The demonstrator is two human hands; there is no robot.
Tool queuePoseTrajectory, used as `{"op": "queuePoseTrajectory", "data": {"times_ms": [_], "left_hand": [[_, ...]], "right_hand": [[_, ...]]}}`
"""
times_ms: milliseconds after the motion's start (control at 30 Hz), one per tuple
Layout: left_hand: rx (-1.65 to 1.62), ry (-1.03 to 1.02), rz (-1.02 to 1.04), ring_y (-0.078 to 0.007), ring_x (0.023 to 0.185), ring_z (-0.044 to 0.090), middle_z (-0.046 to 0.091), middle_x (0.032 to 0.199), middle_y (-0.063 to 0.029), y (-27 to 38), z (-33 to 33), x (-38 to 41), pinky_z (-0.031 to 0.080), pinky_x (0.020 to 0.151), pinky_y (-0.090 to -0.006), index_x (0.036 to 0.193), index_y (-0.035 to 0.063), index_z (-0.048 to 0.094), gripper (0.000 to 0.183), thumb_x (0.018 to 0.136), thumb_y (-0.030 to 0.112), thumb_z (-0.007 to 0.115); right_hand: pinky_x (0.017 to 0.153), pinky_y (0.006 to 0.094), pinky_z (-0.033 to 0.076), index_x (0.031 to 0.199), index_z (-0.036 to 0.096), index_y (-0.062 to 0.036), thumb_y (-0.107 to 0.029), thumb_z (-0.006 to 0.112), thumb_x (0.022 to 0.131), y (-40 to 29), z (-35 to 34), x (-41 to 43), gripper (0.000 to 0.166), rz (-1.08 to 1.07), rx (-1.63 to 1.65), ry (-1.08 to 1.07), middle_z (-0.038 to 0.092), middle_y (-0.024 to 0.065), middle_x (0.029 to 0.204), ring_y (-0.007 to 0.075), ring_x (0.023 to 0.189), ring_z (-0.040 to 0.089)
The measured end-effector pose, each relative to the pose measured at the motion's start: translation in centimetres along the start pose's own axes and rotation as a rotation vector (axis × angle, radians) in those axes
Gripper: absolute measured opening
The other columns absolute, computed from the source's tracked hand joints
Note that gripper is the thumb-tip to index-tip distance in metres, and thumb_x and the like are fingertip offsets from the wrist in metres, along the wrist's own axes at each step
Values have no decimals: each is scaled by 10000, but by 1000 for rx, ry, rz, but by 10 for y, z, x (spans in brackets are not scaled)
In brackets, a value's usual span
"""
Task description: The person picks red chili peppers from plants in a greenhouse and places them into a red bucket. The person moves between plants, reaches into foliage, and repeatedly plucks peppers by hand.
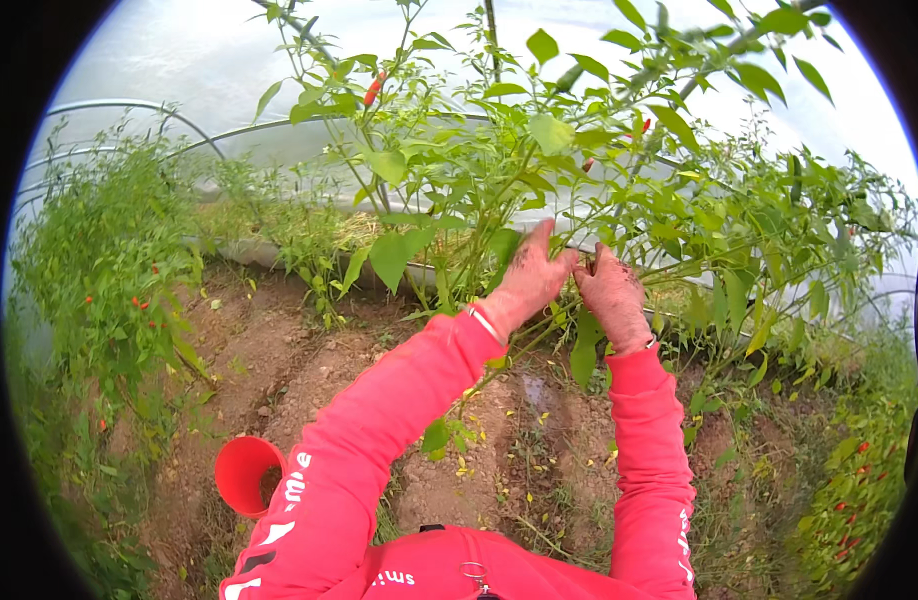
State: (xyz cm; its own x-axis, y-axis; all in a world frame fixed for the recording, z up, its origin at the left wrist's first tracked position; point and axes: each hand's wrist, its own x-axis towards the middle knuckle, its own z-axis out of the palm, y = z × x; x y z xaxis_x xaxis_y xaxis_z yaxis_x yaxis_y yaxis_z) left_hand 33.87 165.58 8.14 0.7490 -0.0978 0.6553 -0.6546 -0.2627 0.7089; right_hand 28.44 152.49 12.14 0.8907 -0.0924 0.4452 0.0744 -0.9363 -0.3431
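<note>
A tall chili pepper plant [459,180] with green leaves and a few red peppers rises in front of me. My left hand [530,274] reaches in among its stems, fingers raised and somewhat blurred. Close by on the right, my right hand [613,289] has its fingers bent at the stems, its fingertips partly hidden. Whether either hand grips a stem or a pepper cannot be told. Both hands carry dark soil marks. Higher up hangs a red chili pepper [374,88], above and left of both hands.
A red plastic bucket [241,472] stands on the soil [451,487] beside my left arm. More pepper plants with red fruit grow at the far left [106,277] and lower right [849,487]. Behind are metal greenhouse hoops [151,105] and plastic film [181,52].
</note>
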Motion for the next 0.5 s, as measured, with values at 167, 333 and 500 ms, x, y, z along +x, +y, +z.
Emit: {"op": "queuePoseTrajectory", "data": {"times_ms": [167, 333, 500], "left_hand": [[-141, -35, -265, -223, 861, 574, 605, 952, -149, -1, 19, 72, 470, 747, -344, 1167, -12, 478, 411, 864, 249, 572], [-506, -76, -173, -188, 844, 603, 625, 918, -84, -9, 12, 85, 493, 725, -320, 1141, 22, 506, 340, 879, 227, 580], [-927, -56, -340, -182, 771, 616, 621, 864, -82, 16, -16, 55, 532, 704, -315, 1066, 25, 549, 207, 890, 133, 552]], "right_hand": [[767, 447, 470, 1116, 497, -60, -303, 587, 792, 6, -2, 4, 416, 30, 62, -81, 641, 152, 929, 344, 877, 610], [641, 401, 497, 1088, 522, -24, -268, 603, 768, 4, 4, 11, 411, -68, 153, 23, 642, 143, 867, 294, 752, 631], [373, 191, 337, 970, 572, -34, -261, 587, 839, -3, -12, 25, 262, 97, 1203, -256, 571, -2, 729, 56, 491, 460]]}}
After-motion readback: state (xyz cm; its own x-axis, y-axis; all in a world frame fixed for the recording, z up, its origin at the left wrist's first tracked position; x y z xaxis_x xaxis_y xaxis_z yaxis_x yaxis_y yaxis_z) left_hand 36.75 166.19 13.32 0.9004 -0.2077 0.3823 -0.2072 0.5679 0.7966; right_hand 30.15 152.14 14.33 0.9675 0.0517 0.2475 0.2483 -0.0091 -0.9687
